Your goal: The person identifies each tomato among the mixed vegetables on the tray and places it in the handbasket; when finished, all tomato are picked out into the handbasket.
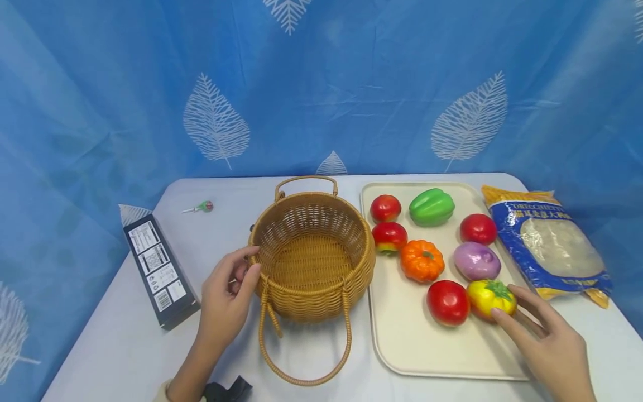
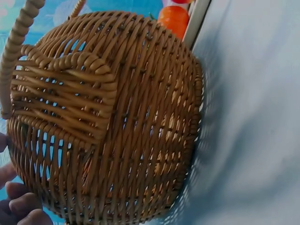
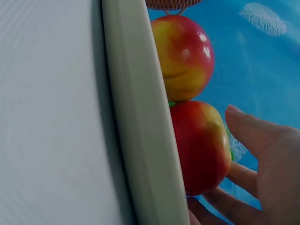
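Observation:
My left hand [image 1: 228, 298] holds the near-left rim of a brown wicker basket [image 1: 311, 304] with thumb and fingers. The basket stands upright, its inside bare, one handle up at the back and the other hanging toward the front. In the left wrist view, curled fingers [image 2: 26, 206] show beside the basket's woven wall [image 2: 140, 117]. My right hand [image 1: 547, 335] grips a yellow-and-red toy fruit with a green leafy top [image 1: 491, 298] at its right side, over the cream tray [image 1: 427, 352]. A red toy fruit [image 1: 449, 302] sits right beside it.
Also on the tray are an orange pumpkin [image 1: 422, 261], a purple onion [image 1: 477, 261], a green pepper [image 1: 432, 207] and several red pieces [image 1: 479, 229]. A pasta bag [image 1: 557, 240] lies right of the tray. A black box [image 1: 161, 271] and a lollipop [image 1: 203, 206] lie left.

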Demonstrator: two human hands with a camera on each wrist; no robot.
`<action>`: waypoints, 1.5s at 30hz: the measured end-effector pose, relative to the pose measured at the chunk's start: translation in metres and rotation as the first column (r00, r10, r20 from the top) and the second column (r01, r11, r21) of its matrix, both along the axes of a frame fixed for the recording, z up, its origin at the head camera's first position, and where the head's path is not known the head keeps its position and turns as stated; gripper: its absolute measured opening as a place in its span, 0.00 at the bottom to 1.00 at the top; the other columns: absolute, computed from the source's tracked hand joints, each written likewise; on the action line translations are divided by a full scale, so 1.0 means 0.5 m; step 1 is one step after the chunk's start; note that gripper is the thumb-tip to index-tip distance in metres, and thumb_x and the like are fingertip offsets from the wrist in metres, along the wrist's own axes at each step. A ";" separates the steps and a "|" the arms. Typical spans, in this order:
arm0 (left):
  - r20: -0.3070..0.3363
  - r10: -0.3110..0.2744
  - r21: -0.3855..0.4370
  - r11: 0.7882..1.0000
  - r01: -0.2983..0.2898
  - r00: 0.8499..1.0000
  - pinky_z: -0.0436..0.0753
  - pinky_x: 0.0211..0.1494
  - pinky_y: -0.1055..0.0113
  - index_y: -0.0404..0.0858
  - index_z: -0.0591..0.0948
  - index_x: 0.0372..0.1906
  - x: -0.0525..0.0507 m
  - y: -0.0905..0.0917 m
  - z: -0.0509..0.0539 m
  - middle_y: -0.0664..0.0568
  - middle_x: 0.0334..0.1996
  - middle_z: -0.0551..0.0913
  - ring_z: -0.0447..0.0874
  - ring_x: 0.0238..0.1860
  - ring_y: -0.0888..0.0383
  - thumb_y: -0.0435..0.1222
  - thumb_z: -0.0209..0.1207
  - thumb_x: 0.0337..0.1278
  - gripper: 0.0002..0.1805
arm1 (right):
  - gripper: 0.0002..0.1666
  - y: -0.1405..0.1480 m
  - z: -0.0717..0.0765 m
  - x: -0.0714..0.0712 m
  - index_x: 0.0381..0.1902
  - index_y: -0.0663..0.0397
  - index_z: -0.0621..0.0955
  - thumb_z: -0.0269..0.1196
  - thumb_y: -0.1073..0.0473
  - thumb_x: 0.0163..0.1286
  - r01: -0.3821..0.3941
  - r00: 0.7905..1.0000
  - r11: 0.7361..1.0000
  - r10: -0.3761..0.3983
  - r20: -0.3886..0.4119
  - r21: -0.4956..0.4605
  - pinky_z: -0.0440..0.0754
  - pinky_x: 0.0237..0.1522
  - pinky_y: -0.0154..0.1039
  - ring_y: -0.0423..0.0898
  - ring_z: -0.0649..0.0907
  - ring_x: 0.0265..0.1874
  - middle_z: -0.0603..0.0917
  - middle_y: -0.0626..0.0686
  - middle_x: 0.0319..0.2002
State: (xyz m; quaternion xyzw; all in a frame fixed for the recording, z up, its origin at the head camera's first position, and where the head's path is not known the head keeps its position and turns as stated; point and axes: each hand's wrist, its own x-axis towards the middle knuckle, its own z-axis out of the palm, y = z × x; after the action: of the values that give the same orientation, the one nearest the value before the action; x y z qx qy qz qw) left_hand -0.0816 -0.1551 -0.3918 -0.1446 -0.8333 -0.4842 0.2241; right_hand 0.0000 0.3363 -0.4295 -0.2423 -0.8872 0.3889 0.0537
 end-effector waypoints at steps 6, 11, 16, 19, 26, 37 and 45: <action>0.050 -0.013 0.143 0.990 0.006 0.999 0.63 0.21 0.70 0.42 0.81 0.62 -0.004 0.011 -0.012 0.52 0.29 0.66 0.60 0.21 0.62 0.29 0.60 0.71 0.18 | 0.52 0.001 -0.002 -0.013 0.78 0.53 0.64 0.69 0.35 0.66 0.027 0.998 0.999 -0.026 0.051 -0.028 0.74 0.32 0.15 0.70 0.71 0.67 0.66 0.66 0.74; 0.072 0.007 0.174 0.985 -0.019 0.997 0.62 0.19 0.69 0.46 0.79 0.63 0.001 0.019 -0.019 0.54 0.23 0.64 0.59 0.19 0.62 0.32 0.59 0.73 0.18 | 0.51 0.007 -0.009 -0.017 0.79 0.50 0.64 0.68 0.35 0.66 0.039 0.998 0.998 -0.037 0.047 -0.045 0.74 0.35 0.15 0.66 0.68 0.70 0.63 0.62 0.77; 0.066 0.021 0.183 0.983 -0.033 0.998 0.60 0.17 0.69 0.47 0.79 0.63 0.003 0.023 -0.022 0.55 0.18 0.62 0.57 0.17 0.63 0.32 0.59 0.73 0.18 | 0.51 0.014 -0.012 -0.020 0.79 0.49 0.64 0.67 0.35 0.67 0.035 0.999 0.998 -0.033 0.041 -0.051 0.74 0.36 0.15 0.65 0.69 0.70 0.62 0.61 0.77; 0.060 0.012 0.195 0.981 -0.023 0.998 0.58 0.16 0.69 0.46 0.79 0.63 0.001 0.022 -0.023 0.55 0.17 0.61 0.56 0.16 0.64 0.31 0.59 0.73 0.18 | 0.52 0.018 -0.013 -0.021 0.80 0.47 0.63 0.67 0.33 0.66 0.045 0.997 0.998 -0.042 0.061 -0.051 0.76 0.35 0.17 0.65 0.69 0.70 0.61 0.60 0.78; 0.056 -0.007 0.214 0.977 -0.005 0.998 0.57 0.14 0.69 0.44 0.79 0.63 0.001 0.020 -0.023 0.56 0.15 0.61 0.55 0.14 0.64 0.30 0.59 0.73 0.18 | 0.53 0.026 -0.016 -0.018 0.81 0.38 0.60 0.65 0.29 0.65 0.093 0.992 0.993 -0.086 0.097 -0.067 0.77 0.39 0.19 0.62 0.65 0.73 0.58 0.55 0.79; 0.088 -0.006 0.212 0.977 -0.013 0.996 0.57 0.15 0.69 0.44 0.79 0.63 0.009 0.023 -0.022 0.56 0.15 0.62 0.56 0.15 0.64 0.32 0.59 0.73 0.17 | 0.42 0.005 -0.016 -0.001 0.76 0.40 0.70 0.73 0.52 0.67 0.100 0.984 0.979 -0.124 -0.130 -0.176 0.74 0.41 0.15 0.30 0.72 0.65 0.70 0.39 0.72; 0.091 -0.009 0.207 0.978 -0.010 0.996 0.57 0.14 0.69 0.44 0.79 0.63 0.010 0.020 -0.017 0.56 0.14 0.63 0.56 0.14 0.64 0.33 0.58 0.74 0.17 | 0.39 -0.018 -0.004 0.000 0.72 0.46 0.74 0.73 0.65 0.64 0.094 0.955 0.973 -0.148 -0.258 -0.209 0.75 0.43 0.16 0.31 0.74 0.63 0.75 0.40 0.69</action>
State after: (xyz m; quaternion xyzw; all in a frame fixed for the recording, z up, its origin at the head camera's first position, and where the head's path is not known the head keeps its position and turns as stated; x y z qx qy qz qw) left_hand -0.0766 -0.1453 -0.4000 -0.0980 -0.7878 -0.5744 0.1996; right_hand -0.0001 0.3273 -0.4317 -0.2449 -0.8125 0.4993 0.1747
